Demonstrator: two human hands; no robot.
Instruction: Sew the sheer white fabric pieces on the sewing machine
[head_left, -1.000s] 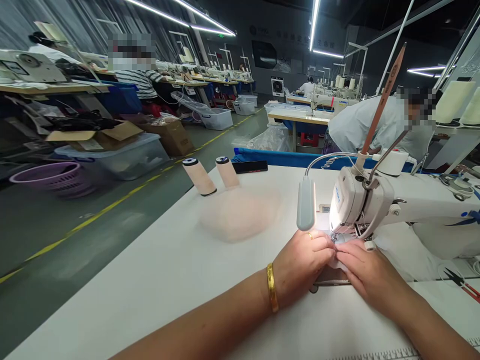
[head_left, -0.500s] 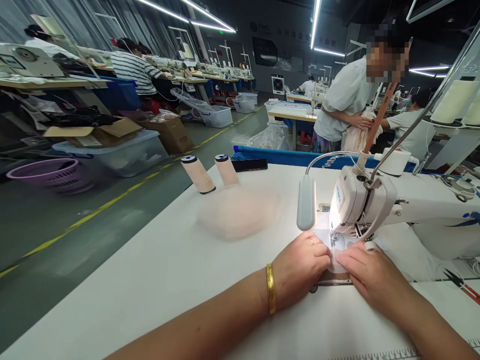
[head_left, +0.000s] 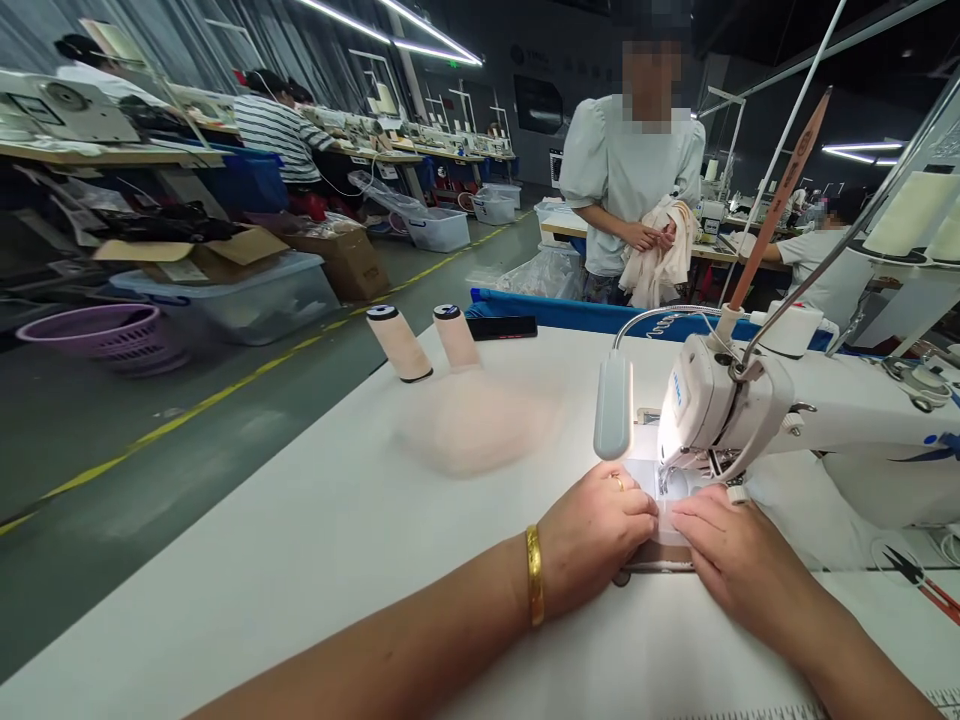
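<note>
A white sewing machine [head_left: 694, 400] stands at the right, its needle area lit by a grey lamp [head_left: 613, 410] on a bent metal arm. My left hand [head_left: 600, 535], with a gold bangle and a ring, is closed on the left edge of a small piece of sheer white fabric [head_left: 665, 522] just in front of the presser foot. From the other side, my right hand [head_left: 735, 540] pinches the same fabric, fingertips close to the left ones. The fingers hide much of the piece.
Two pale thread cones [head_left: 401, 345] and a black phone-like object [head_left: 502, 327] sit at the table's far edge. A blurred pinkish patch [head_left: 480, 425] is unclear. Red-handled snips [head_left: 926, 585] lie right. Beyond the table stands a person [head_left: 634, 190] holding pale cloth.
The person beyond the table has moved left, now upright and facing this way with the pale cloth. My hands stay almost in place at the needle, still holding the fabric.
</note>
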